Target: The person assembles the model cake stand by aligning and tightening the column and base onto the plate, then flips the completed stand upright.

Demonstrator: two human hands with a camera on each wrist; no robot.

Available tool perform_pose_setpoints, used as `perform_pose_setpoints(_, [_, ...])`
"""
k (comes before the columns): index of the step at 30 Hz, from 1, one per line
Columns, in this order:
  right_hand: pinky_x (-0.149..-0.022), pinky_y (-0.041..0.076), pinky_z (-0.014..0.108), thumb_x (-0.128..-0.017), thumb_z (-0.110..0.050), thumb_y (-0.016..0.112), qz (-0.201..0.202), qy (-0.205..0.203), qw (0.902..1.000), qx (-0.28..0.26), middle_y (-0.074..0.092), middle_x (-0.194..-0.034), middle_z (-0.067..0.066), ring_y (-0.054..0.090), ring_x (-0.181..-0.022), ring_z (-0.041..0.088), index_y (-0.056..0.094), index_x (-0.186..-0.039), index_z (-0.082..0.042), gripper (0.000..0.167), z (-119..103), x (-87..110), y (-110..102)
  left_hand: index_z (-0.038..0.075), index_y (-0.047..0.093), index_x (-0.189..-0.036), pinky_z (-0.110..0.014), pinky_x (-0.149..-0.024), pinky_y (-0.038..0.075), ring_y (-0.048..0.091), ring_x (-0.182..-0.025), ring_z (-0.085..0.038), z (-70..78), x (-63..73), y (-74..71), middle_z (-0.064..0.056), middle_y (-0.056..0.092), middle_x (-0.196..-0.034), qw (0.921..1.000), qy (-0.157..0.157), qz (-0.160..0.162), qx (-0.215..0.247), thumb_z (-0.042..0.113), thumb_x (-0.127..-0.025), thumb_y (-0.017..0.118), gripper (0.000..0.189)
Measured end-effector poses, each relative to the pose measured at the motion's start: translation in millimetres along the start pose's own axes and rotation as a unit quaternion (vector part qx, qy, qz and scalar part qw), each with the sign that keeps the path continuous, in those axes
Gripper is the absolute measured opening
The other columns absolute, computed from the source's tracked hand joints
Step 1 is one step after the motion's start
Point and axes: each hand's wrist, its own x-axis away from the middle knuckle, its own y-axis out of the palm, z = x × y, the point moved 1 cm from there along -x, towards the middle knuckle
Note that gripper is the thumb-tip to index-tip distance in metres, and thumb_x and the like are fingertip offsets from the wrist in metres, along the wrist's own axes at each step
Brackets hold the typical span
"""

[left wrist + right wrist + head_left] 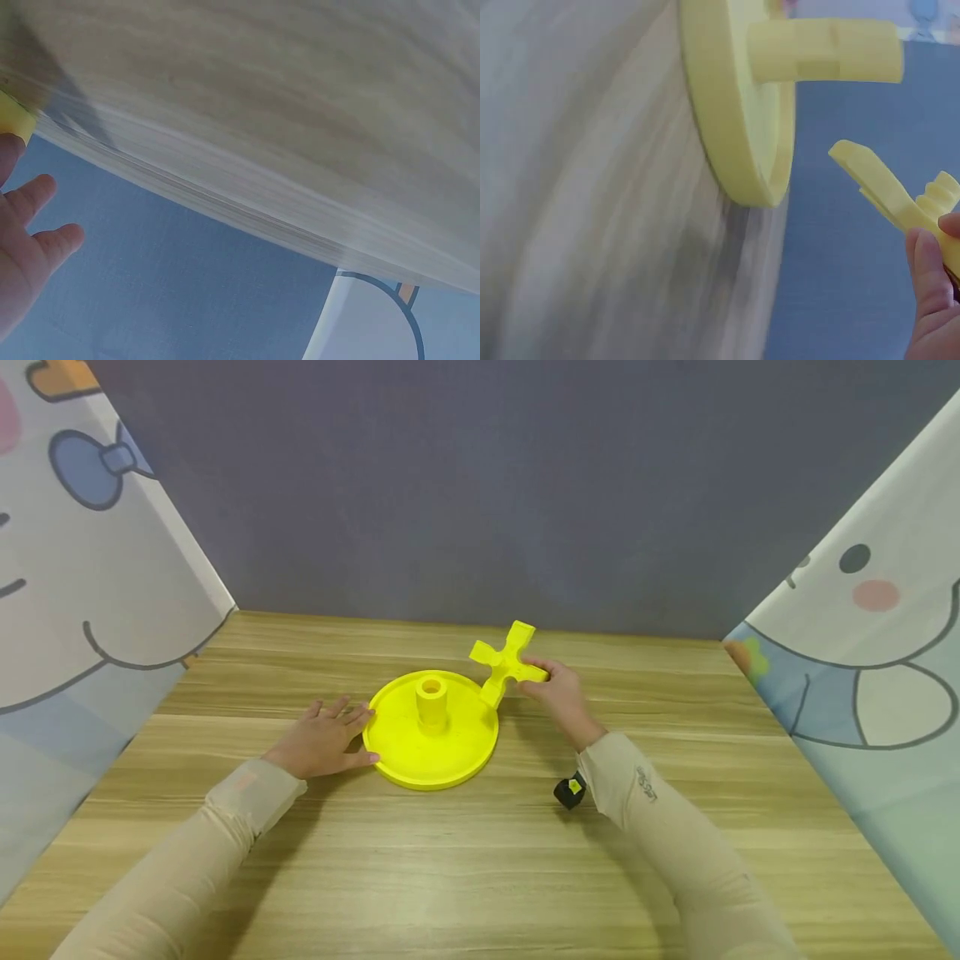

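A round yellow base (pixel 397 752) with a raised rim lies on the wooden table, and a hollow yellow post (pixel 432 703) stands up from its middle. At its left rim, my left hand (pixel 322 742) touches the edge with spread, straight fingers. My right hand (pixel 561 695) pinches one arm of a yellow cross-shaped piece (pixel 508 665) between thumb and fingers, holding it up beside the base's right rim. In the right wrist view the cross piece (pixel 889 187) is apart from the post (pixel 825 49), and a ridged stub shows on it. The left wrist view catches only a corner of yellow.
A black wrist camera (pixel 570 792) hangs under the right sleeve. Behind the wooden table (pixel 465 885) rises a dark grey wall panel (pixel 480 493). Cartoon-printed panels (pixel 885 577) flank the table on both sides.
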Motion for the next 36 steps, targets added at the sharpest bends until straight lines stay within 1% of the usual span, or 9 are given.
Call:
perform_pose_setpoints(6, [-0.059, 0.045, 0.017, -0.078, -0.008, 0.073, -0.01, -0.1, 0.9871, 0.125, 0.069, -0.108, 0.017, 0.053, -0.066, 0.012, 0.066, -0.12, -0.001, 0.043, -18.5, 0.6, 10.6, -0.002, 0.044, -0.141, -0.067, -0.103, 0.025, 0.032, -0.134, -0.047, 0.0, -0.2, 0.0, -0.02, 0.042, -0.144, 1.0, 0.001, 0.001, 0.003, 0.056, -0.092, 0.052, 0.076])
perform_pose_setpoints(9, [-0.05, 0.039, 0.019, -0.079, -0.006, 0.073, -0.021, -0.16, 0.9717, 0.173, 0.07, -0.083, 0.014, 0.044, -0.051, 0.01, 0.067, -0.118, 0.0, 0.041, -25.9, 2.7, 16.6, -0.002, 0.043, -0.142, -0.066, -0.103, 0.025, 0.031, -0.135, -0.046, 0.1, 0.1, -0.1, -0.02, 0.042, -0.145, 1.0, 0.0, 0.0, 0.004, 0.057, -0.092, 0.051, 0.077])
perform_pose_setpoints(12, [-0.045, 0.033, 0.02, -0.079, -0.004, 0.072, -0.026, -0.207, 0.9592, 0.19, 0.056, -0.058, 0.006, 0.034, -0.043, 0.008, 0.068, -0.117, 0.0, 0.038, -31.5, 5.0, 21.9, -0.002, 0.043, -0.142, -0.067, -0.104, 0.025, 0.03, -0.135, -0.046, 0.4, 0.0, -0.5, -0.02, 0.042, -0.145, 1.0, 0.0, -0.001, 0.005, 0.057, -0.093, 0.05, 0.077])
perform_pose_setpoints(14, [-0.043, 0.031, 0.02, -0.08, -0.003, 0.071, -0.026, -0.228, 0.9537, 0.194, 0.045, -0.051, 0.001, 0.031, -0.042, 0.007, 0.068, -0.116, 0.0, 0.037, -34.4, 6.1, 24.7, -0.002, 0.043, -0.142, -0.067, -0.104, 0.025, 0.03, -0.135, -0.046, 0.7, -0.1, -0.9, -0.02, 0.042, -0.145, 1.0, 0.0, 0.0, 0.005, 0.056, -0.093, 0.05, 0.077])
perform_pose_setpoints(17, [-0.042, 0.031, 0.019, -0.081, -0.003, 0.07, -0.028, -0.254, 0.947, 0.195, 0.045, -0.052, -0.002, 0.031, -0.041, 0.006, 0.068, -0.116, 0.0, 0.035, -37.5, 6.9, 28.3, -0.002, 0.042, -0.142, -0.067, -0.104, 0.024, 0.03, -0.135, -0.047, 1.0, 0.0, -1.3, -0.02, 0.042, -0.145, 1.0, 0.0, -0.001, 0.007, 0.055, -0.093, 0.051, 0.076])
perform_pose_setpoints(22, [-0.042, 0.03, 0.019, -0.082, -0.002, 0.067, -0.044, -0.274, 0.9375, 0.21, 0.057, -0.065, 0.008, 0.028, -0.041, 0.005, 0.068, -0.116, 0.0, 0.034, -40.3, 7.2, 35.1, -0.002, 0.042, -0.142, -0.067, -0.104, 0.023, 0.029, -0.135, -0.047, 0.5, 0.3, -0.8, -0.02, 0.041, -0.146, 0.9999, -0.002, -0.004, 0.013, 0.054, -0.093, 0.052, 0.076])
perform_pose_setpoints(28, [-0.046, 0.034, 0.021, -0.082, 0.0, 0.063, -0.07, -0.266, 0.9313, 0.238, 0.068, -0.112, 0.015, 0.032, -0.045, 0.01, 0.068, -0.117, -0.002, 0.036, -43.4, 9.0, 42.9, -0.002, 0.041, -0.143, -0.066, -0.105, 0.024, 0.029, -0.135, -0.047, 0.7, -0.3, 0.1, -0.02, 0.041, -0.146, 1.0, -0.002, -0.003, 0.008, 0.055, -0.092, 0.051, 0.076])
perform_pose_setpoints(32, [-0.068, 0.051, 0.026, -0.081, 0.004, 0.064, -0.07, -0.31, 0.9104, 0.265, 0.067, -0.116, 0.015, 0.06, -0.072, 0.018, 0.069, -0.114, -0.001, 0.034, -45.1, 10.8, 46.6, -0.002, 0.043, -0.142, -0.067, -0.103, 0.025, 0.03, -0.135, -0.047, 1.3, -0.2, -0.3, -0.02, 0.042, -0.145, 0.9999, -0.002, 0.0, 0.012, 0.055, -0.092, 0.053, 0.076])
perform_pose_setpoints(36, [-0.085, 0.053, 0.033, -0.081, 0.006, 0.065, -0.068, -0.371, 0.8783, 0.294, 0.069, -0.111, 0.016, 0.066, -0.1, 0.026, 0.07, -0.111, 0.0, 0.031, -45.4, 11.4, 49.4, -0.002, 0.044, -0.141, -0.067, -0.102, 0.026, 0.032, -0.134, -0.048, 1.9, 0.3, -1.0, -0.021, 0.044, -0.143, 0.9998, -0.002, 0.007, 0.019, 0.055, -0.091, 0.055, 0.076])
